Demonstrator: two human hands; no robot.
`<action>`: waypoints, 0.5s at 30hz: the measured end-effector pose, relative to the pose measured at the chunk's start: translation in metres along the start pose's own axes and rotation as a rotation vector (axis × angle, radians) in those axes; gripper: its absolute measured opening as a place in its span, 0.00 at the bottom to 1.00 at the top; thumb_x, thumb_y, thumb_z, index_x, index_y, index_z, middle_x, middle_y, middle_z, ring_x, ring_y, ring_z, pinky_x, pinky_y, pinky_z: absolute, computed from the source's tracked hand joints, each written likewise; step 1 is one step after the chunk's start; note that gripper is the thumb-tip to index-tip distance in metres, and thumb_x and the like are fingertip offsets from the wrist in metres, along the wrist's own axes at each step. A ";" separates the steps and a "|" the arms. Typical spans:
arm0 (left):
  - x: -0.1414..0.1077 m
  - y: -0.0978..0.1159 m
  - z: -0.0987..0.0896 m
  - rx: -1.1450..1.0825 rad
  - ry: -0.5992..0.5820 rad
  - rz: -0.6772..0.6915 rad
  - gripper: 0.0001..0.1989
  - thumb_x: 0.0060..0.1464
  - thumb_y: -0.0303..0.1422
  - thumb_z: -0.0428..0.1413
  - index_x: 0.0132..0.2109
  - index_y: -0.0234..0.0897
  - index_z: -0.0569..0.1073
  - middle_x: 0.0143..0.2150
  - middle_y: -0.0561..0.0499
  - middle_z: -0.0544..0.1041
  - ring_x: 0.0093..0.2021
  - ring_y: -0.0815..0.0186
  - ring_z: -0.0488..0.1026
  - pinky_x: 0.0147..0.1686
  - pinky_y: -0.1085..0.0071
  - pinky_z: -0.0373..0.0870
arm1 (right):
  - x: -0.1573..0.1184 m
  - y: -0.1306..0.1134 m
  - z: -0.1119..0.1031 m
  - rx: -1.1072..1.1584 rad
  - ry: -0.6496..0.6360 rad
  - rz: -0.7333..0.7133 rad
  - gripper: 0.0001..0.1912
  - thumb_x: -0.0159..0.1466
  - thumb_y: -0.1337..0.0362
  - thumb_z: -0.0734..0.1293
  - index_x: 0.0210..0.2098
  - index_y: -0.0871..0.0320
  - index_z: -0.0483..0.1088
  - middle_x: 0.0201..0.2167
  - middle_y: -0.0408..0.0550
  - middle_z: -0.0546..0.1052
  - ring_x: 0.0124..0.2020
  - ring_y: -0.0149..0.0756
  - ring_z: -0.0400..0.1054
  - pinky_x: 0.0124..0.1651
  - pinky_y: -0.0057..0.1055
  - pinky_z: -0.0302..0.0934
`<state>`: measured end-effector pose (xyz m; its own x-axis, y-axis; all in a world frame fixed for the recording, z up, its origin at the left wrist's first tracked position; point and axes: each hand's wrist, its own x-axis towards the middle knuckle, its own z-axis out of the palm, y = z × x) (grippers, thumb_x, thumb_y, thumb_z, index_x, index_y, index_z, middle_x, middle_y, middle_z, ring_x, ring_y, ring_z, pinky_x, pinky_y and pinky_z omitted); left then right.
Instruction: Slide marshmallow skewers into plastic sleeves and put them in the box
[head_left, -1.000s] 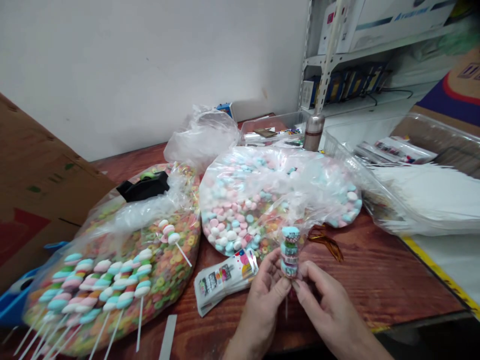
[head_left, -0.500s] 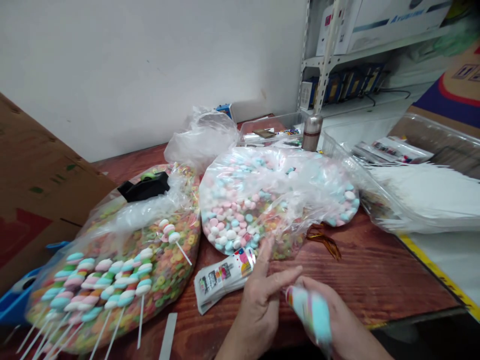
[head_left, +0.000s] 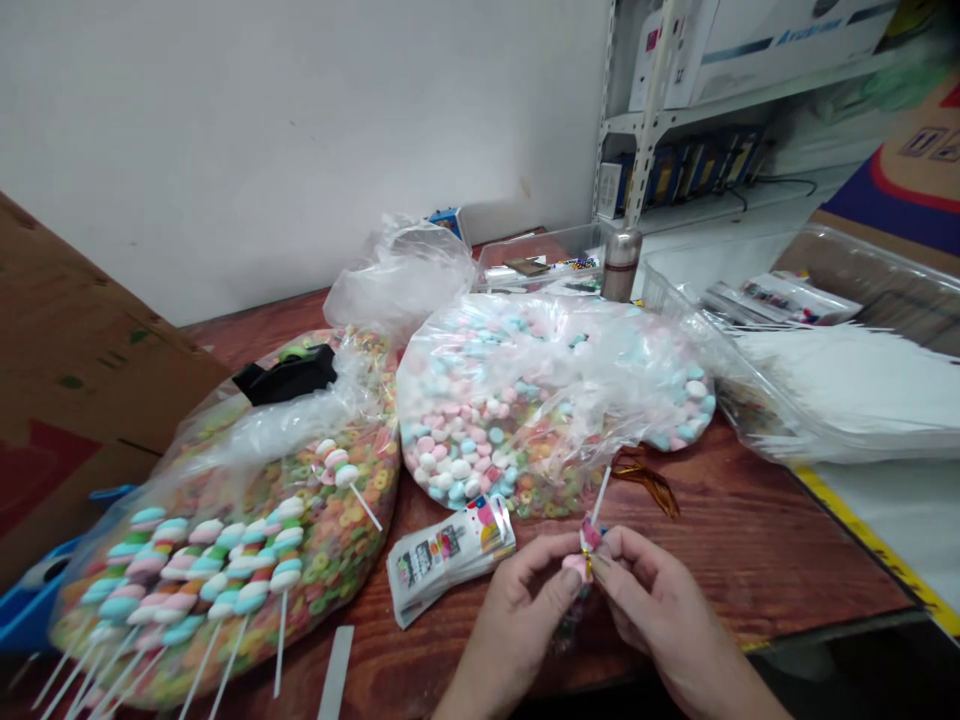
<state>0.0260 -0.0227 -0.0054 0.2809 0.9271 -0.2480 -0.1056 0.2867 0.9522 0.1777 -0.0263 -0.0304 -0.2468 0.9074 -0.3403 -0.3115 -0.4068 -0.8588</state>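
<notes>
Between my hands is a wrapped marshmallow candy stick, its white stick (head_left: 601, 494) pointing up and away from me. A gold twist tie (head_left: 587, 565) circles the gathered wrapper neck, just below the stick. My left hand (head_left: 529, 600) is closed, thumb and fingers pinching the candy beside the tie. My right hand (head_left: 660, 600) is closed too, its thumb and fingertips at the tie and wrapper. Most of the candy is hidden below my fingers. A stack of printed wrappers (head_left: 450, 555) lies left of my left hand. Loose gold twist ties (head_left: 649, 483) lie beyond my right hand.
Several marshmallow sticks (head_left: 214, 565) rest on a bag of ring-shaped candy (head_left: 360, 560), with a black tape dispenser (head_left: 289, 373). Behind my hands lies a bag of marshmallows (head_left: 480, 430). A clear bin (head_left: 757, 425) of white sticks stands right, a cardboard box (head_left: 97, 370) left.
The candy stick has turned so its stick points away from me. My left hand, earlier with fingers extended, has closed on it, and both hands now meet at the tied neck.
</notes>
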 end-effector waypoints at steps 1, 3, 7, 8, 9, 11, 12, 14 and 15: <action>0.001 0.003 0.000 0.054 0.000 0.027 0.15 0.60 0.36 0.57 0.53 0.43 0.77 0.51 0.45 0.79 0.52 0.57 0.73 0.54 0.64 0.65 | 0.000 0.000 -0.001 -0.020 -0.001 -0.019 0.22 0.60 0.46 0.69 0.27 0.55 0.59 0.17 0.30 0.53 0.16 0.20 0.41 0.18 0.21 0.39; 0.001 0.006 0.000 0.155 0.011 0.091 0.15 0.61 0.35 0.55 0.54 0.44 0.77 0.50 0.45 0.79 0.51 0.57 0.73 0.52 0.63 0.67 | 0.000 -0.002 -0.002 -0.098 -0.002 -0.076 0.19 0.63 0.48 0.68 0.28 0.56 0.62 0.20 0.34 0.59 0.19 0.22 0.50 0.22 0.21 0.49; 0.000 0.005 0.002 0.347 0.049 0.195 0.16 0.62 0.34 0.54 0.55 0.46 0.76 0.50 0.45 0.79 0.48 0.59 0.74 0.50 0.65 0.67 | -0.001 -0.008 -0.002 -0.288 -0.005 -0.161 0.16 0.66 0.50 0.64 0.32 0.57 0.67 0.29 0.41 0.68 0.32 0.30 0.62 0.36 0.25 0.60; 0.000 0.005 0.003 0.370 0.049 0.206 0.16 0.62 0.33 0.54 0.55 0.46 0.76 0.50 0.45 0.78 0.48 0.59 0.74 0.49 0.65 0.67 | 0.000 -0.008 -0.002 -0.340 0.001 -0.156 0.16 0.66 0.51 0.64 0.32 0.57 0.67 0.29 0.41 0.68 0.31 0.31 0.62 0.35 0.26 0.60; -0.001 0.005 0.003 0.383 0.047 0.211 0.16 0.62 0.33 0.54 0.56 0.47 0.75 0.51 0.46 0.78 0.48 0.59 0.74 0.49 0.66 0.67 | 0.000 -0.007 -0.002 -0.395 0.016 -0.145 0.15 0.65 0.51 0.64 0.32 0.57 0.67 0.28 0.41 0.68 0.29 0.31 0.62 0.32 0.26 0.59; -0.001 0.006 0.004 0.388 0.043 0.214 0.16 0.62 0.32 0.53 0.56 0.47 0.75 0.51 0.46 0.78 0.48 0.60 0.73 0.49 0.67 0.67 | 0.000 -0.003 -0.003 -0.485 0.039 -0.137 0.15 0.64 0.51 0.65 0.31 0.57 0.66 0.25 0.39 0.66 0.26 0.30 0.59 0.29 0.26 0.56; 0.000 0.006 0.004 0.383 0.045 0.212 0.17 0.63 0.31 0.52 0.56 0.47 0.75 0.51 0.46 0.77 0.49 0.60 0.73 0.49 0.67 0.67 | 0.001 -0.001 -0.003 -0.504 0.038 -0.149 0.14 0.65 0.52 0.65 0.32 0.57 0.67 0.25 0.39 0.66 0.26 0.30 0.59 0.29 0.26 0.56; 0.000 0.007 0.003 0.366 0.045 0.210 0.17 0.63 0.31 0.52 0.56 0.47 0.75 0.50 0.47 0.77 0.49 0.60 0.73 0.50 0.67 0.67 | 0.001 0.000 -0.004 -0.501 0.016 -0.207 0.13 0.67 0.53 0.62 0.34 0.56 0.68 0.28 0.41 0.70 0.30 0.32 0.63 0.34 0.27 0.58; 0.001 0.006 0.002 0.357 0.039 0.211 0.16 0.63 0.31 0.52 0.56 0.46 0.75 0.49 0.47 0.77 0.48 0.61 0.73 0.50 0.66 0.67 | 0.001 0.000 -0.004 -0.497 0.013 -0.245 0.13 0.68 0.54 0.61 0.34 0.56 0.68 0.30 0.42 0.71 0.32 0.32 0.64 0.36 0.27 0.58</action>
<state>0.0279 -0.0209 0.0006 0.2515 0.9670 -0.0406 0.1821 -0.0060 0.9833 0.1808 -0.0254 -0.0324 -0.2092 0.9717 -0.1097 0.1135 -0.0873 -0.9897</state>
